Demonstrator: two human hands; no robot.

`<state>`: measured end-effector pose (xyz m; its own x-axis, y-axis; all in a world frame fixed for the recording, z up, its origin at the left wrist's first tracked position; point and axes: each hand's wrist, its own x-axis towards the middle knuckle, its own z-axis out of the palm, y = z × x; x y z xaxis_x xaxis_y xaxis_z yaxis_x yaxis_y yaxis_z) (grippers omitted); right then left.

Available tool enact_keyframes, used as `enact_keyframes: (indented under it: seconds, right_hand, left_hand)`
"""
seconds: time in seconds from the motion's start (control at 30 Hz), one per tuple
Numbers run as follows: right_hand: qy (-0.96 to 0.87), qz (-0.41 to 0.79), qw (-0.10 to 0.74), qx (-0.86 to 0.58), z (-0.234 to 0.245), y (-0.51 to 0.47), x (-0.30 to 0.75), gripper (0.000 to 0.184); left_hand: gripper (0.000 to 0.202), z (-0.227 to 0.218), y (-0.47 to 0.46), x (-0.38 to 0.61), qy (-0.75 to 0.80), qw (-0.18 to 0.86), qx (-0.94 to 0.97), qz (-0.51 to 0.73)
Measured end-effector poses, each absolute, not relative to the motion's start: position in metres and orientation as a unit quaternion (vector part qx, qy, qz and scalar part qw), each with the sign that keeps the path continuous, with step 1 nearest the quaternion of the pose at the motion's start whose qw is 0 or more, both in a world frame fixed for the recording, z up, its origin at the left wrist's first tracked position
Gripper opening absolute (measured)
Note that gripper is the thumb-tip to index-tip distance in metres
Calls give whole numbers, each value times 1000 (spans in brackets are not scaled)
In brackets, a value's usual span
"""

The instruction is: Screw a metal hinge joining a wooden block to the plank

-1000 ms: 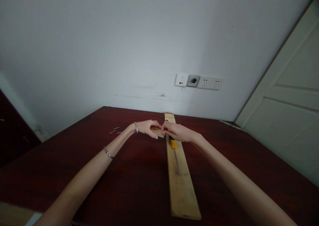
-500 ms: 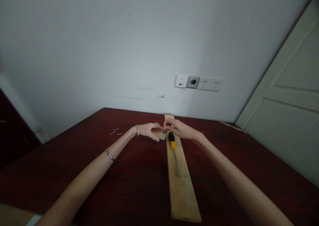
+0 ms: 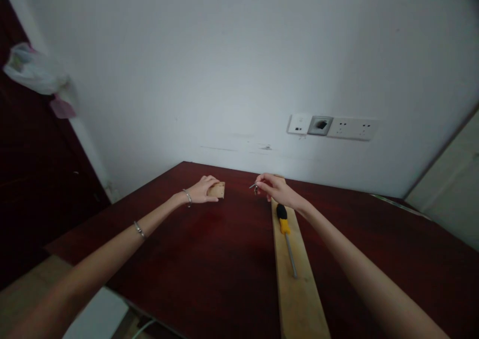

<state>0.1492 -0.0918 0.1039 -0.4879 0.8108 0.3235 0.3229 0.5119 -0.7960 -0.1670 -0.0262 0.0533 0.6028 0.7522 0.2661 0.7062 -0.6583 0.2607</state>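
Observation:
My left hand (image 3: 202, 189) rests on a small wooden block (image 3: 217, 190) lying on the dark red table (image 3: 209, 259), fingers curled over its left side. My right hand (image 3: 275, 189) is held to the right of it, thumb and fingers pinched on a small metal screw (image 3: 253, 186) above the table. Just below that hand a long wooden plank (image 3: 297, 274) runs toward me, and a screwdriver (image 3: 286, 232) with a black and yellow handle lies on it.
A white wall with a row of sockets (image 3: 331, 126) stands behind the table. A dark cabinet (image 3: 33, 169) with a crumpled bag (image 3: 35, 75) on it is at the left. A pale door (image 3: 445, 199) shows at the right edge.
The hands have parted: my left hand carried the small block to the left and set it on the table, my right hand lifted away with the screw. The view swung left.

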Motion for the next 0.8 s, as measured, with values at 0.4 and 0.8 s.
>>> enact_keyframes:
  seconds: [0.4, 0.8]
  right_hand:
    - [-783, 415, 356, -297, 82, -71, 81, 30]
    - [-790, 432, 329, -286, 70, -62, 63, 28]
  left_hand:
    - [79, 24, -50, -330, 624, 92, 776, 25]
    - [94, 17, -62, -327, 657, 146, 736, 63]
